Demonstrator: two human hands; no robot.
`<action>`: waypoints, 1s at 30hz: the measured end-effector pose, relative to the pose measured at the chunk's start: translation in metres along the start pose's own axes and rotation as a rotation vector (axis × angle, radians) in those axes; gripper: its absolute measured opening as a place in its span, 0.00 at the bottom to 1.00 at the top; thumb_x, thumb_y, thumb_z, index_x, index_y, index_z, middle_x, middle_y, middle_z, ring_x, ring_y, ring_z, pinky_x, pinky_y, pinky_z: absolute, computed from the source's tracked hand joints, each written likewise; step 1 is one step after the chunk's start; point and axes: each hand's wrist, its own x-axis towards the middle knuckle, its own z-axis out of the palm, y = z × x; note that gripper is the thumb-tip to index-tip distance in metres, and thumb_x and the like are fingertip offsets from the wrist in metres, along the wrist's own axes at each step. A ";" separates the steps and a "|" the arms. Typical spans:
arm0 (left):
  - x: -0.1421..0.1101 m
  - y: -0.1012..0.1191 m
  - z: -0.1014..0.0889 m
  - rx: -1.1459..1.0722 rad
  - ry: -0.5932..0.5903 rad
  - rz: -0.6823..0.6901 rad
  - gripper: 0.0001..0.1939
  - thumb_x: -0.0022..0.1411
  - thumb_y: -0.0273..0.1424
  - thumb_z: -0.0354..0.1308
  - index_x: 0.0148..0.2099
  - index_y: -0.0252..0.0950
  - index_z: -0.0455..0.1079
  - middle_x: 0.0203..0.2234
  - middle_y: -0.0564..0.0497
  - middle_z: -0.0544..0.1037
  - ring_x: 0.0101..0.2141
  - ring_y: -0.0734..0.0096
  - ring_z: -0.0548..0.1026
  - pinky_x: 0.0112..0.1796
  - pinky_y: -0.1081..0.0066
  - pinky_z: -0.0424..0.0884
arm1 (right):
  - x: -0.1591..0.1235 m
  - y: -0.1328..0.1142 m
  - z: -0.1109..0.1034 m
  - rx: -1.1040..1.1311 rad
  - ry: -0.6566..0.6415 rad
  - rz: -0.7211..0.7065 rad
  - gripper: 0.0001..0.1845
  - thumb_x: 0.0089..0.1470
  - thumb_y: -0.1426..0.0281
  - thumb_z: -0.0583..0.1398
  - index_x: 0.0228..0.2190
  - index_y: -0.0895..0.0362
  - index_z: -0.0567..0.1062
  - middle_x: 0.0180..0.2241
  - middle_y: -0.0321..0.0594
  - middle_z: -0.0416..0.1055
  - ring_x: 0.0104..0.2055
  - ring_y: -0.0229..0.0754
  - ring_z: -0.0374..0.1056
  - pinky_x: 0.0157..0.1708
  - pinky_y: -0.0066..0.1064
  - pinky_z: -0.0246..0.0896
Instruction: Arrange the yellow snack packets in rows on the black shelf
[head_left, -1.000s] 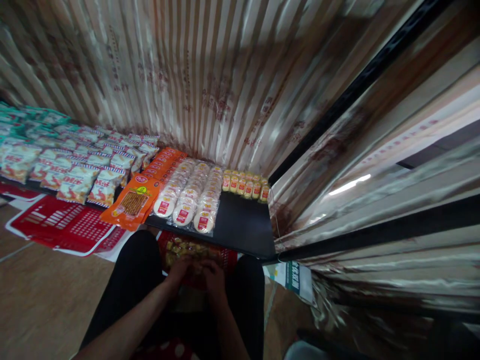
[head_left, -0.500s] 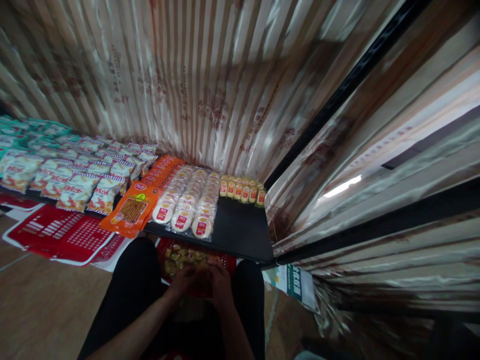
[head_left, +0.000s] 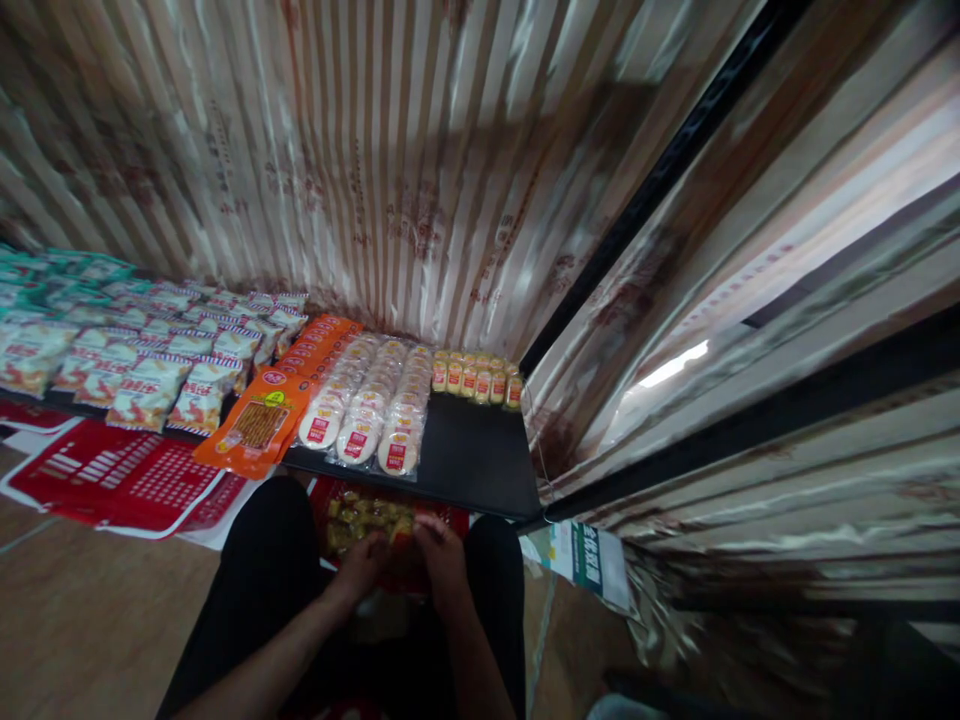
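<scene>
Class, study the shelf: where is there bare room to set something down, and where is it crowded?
Shelf: bare at its right end, right of the round packs, in front of the yellow packs. Crowded leftward with orange packs, white bags and green bags. Below, the left hand and right hand crowd the basket.

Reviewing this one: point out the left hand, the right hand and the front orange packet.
Left hand (head_left: 364,563), head view: back of the hand.
Right hand (head_left: 444,556), head view: back of the hand.
Orange packet (head_left: 259,424), head view: its window.

Red pack labels (head_left: 397,453) — blurred, white characters (head_left: 593,558) on green sheet (head_left: 578,562) — unreadable
</scene>
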 end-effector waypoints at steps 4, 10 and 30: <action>-0.005 0.004 0.002 -0.019 -0.030 -0.029 0.15 0.40 0.41 0.61 0.28 0.35 0.70 0.25 0.50 0.76 0.34 0.62 0.73 0.38 0.66 0.68 | 0.000 -0.004 -0.004 0.039 -0.022 0.030 0.14 0.38 0.59 0.62 0.24 0.57 0.75 0.24 0.37 0.73 0.28 0.41 0.67 0.31 0.30 0.62; -0.007 0.017 0.003 -0.020 -0.044 -0.031 0.17 0.37 0.42 0.62 0.27 0.35 0.70 0.20 0.53 0.73 0.27 0.67 0.71 0.33 0.68 0.67 | 0.002 -0.009 -0.012 0.033 -0.050 -0.005 0.17 0.40 0.55 0.61 0.20 0.57 0.72 0.18 0.32 0.67 0.23 0.35 0.61 0.25 0.26 0.56; -0.005 0.060 -0.003 -0.079 0.094 0.017 0.24 0.40 0.42 0.62 0.38 0.32 0.68 0.19 0.57 0.68 0.20 0.79 0.65 0.23 0.76 0.61 | 0.004 0.023 -0.028 0.065 0.026 0.058 0.22 0.33 0.51 0.64 0.18 0.59 0.72 0.17 0.36 0.70 0.21 0.37 0.64 0.24 0.28 0.60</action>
